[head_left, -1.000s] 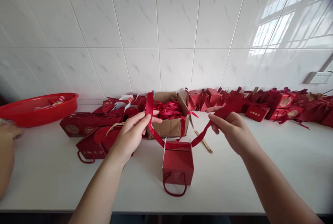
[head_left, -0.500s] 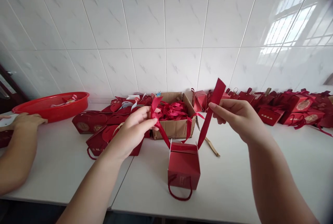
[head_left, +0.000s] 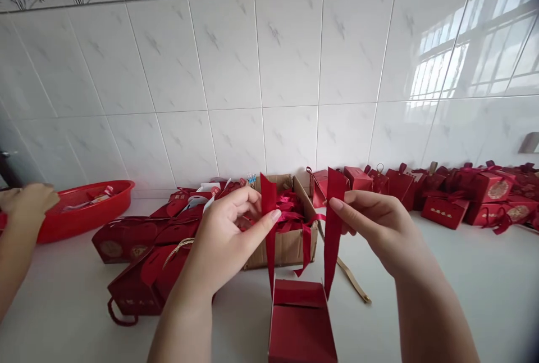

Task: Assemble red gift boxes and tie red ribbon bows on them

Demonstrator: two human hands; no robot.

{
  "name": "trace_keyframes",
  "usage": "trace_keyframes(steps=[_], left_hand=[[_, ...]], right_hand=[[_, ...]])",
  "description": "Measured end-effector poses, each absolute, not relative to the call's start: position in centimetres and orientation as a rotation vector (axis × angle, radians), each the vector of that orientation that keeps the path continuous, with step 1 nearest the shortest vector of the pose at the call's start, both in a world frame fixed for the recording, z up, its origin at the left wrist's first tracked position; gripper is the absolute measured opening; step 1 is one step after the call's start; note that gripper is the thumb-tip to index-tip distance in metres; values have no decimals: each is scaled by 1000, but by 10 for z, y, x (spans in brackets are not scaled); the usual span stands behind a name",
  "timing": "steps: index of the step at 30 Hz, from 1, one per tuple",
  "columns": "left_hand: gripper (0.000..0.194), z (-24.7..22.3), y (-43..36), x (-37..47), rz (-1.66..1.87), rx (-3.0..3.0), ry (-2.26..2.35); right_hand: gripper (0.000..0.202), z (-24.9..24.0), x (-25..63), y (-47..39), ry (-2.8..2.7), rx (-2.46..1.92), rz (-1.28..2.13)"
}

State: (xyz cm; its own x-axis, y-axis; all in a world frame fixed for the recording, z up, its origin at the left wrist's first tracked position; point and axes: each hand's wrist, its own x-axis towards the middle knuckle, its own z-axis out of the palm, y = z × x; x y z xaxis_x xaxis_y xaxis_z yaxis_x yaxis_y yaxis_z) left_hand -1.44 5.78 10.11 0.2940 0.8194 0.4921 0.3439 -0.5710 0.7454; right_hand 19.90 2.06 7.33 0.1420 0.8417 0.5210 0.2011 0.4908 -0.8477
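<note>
A small red gift box (head_left: 301,329) stands on the white table at the lower middle, its lower part cut off by the frame edge. Two ends of red ribbon (head_left: 334,228) rise from its sides. My left hand (head_left: 236,234) pinches the left end between thumb and fingers. The right end is pinched in my right hand (head_left: 374,225), with the tip sticking up above the fingers. Both ends are held upright and nearly parallel. Behind them is a cardboard box (head_left: 280,248) filled with loose red ribbons.
More red gift boxes (head_left: 135,290) lie at the left, and others (head_left: 446,208) line the wall at the right. A red basin (head_left: 86,211) sits far left, beside another person's arm (head_left: 21,239). A gold strip (head_left: 351,278) lies right of the cardboard box.
The view has tilted up and the gift box sits lower in it. My hands have come closer together, and the left ribbon end now stands straight. The other person's hand has moved up in view.
</note>
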Motion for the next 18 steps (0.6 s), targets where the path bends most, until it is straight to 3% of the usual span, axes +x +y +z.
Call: trace_keyframes(steps=[11,18], left_hand=[[22,88,67,-3,1466,1945,859],[14,86,73,-7,1421,1904,686]], right_hand=[[29,68,198,27,-1304,-939,553],[22,66,197,27,-1288,-896,529]])
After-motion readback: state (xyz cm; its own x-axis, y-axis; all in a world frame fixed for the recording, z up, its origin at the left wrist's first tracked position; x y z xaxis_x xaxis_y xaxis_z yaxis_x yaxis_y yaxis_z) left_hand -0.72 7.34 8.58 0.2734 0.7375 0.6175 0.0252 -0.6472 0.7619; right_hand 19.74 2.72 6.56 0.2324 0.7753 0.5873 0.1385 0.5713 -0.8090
